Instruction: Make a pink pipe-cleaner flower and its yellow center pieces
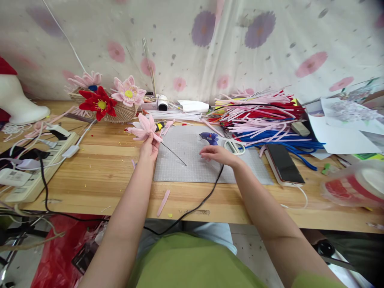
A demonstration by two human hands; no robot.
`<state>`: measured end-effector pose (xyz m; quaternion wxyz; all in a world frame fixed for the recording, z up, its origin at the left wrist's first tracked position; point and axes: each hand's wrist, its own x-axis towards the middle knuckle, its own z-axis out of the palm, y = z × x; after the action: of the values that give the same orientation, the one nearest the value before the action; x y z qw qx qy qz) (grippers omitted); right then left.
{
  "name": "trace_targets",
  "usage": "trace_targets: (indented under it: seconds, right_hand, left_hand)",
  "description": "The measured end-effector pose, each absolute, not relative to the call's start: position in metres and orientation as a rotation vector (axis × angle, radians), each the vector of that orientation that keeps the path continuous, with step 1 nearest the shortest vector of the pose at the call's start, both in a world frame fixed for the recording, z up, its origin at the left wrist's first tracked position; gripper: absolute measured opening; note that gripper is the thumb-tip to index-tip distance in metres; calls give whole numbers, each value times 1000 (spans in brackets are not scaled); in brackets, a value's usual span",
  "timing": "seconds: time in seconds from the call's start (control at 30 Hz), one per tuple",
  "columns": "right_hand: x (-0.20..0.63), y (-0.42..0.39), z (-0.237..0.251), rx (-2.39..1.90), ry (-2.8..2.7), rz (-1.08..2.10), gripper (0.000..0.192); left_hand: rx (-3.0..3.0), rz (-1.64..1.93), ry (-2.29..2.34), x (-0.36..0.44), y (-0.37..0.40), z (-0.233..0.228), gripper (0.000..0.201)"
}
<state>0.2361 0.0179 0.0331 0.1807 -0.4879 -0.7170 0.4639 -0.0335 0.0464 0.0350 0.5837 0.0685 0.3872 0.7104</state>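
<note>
Your left grip (149, 148) holds the pink flower (143, 130), left of frame centre; pinch lightly, sparing its petals (147, 123). Your right grip (218, 155), loose and empty, is just below the glue gun (211, 138).

The held flower (143, 129) looks fuzzy, the glue gun (211, 139) smooth plastic.

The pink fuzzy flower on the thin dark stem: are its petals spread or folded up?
Spread. The pink fuzzy flower fans its petals outward in several directions above the left hand.
</note>
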Motion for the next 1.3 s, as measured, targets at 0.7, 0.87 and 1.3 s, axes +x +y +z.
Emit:
trace_targets:
  seconds: [0.7, 0.87, 1.3]
  right_hand:
    - [105, -31, 16, -598, -2774, 909, 7]
    - [110, 17, 26, -1229, -2409, 889, 7]
    - [15, -34, -6, -1112, -2501, 271, 58]
  left_hand:
    - [183, 1929, 966, -114, 52, 56, 17]
    - [212, 1911, 945, -124, 36, 67, 15]
    - [-12, 1822, 760, -120, 28, 63, 23]
